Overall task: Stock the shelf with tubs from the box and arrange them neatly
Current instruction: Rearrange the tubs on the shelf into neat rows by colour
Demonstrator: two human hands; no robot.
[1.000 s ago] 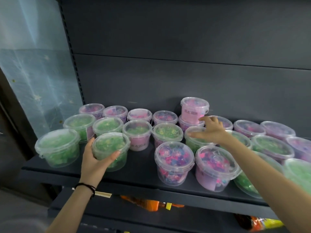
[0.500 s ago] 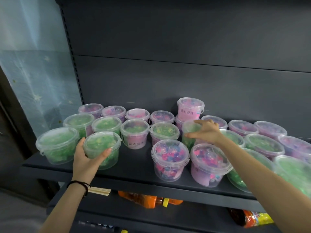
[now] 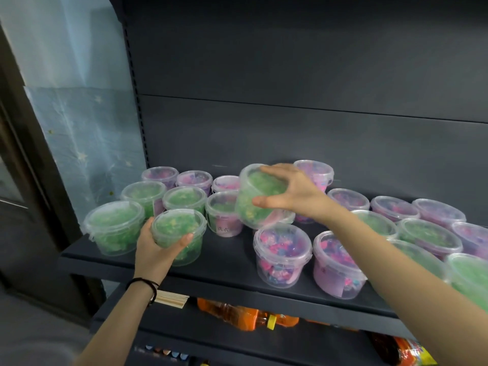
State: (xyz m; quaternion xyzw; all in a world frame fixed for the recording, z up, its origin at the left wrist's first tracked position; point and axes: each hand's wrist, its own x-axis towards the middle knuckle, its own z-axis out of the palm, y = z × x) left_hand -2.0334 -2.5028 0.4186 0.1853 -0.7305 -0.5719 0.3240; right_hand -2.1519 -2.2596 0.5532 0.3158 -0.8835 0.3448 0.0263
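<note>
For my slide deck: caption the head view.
Right hand holds a tilted green tub raised; left hand grips the front green tub on the shelf.

The tubs are thin clear plastic with glossy lids that catch pale highlights. Through the smooth walls of the front green tub and the tilted green tub shows a lumpy, translucent green filling. The near pink tub holds shiny pink and blue pieces. The shelf looks like painted metal, dark and matt, as does the back panel. At far left hangs a frosted, wrinkled plastic sheet. Below lie glossy orange plastic bottles and pale, bare wooden sticks. A black cord band circles the left wrist.
</note>
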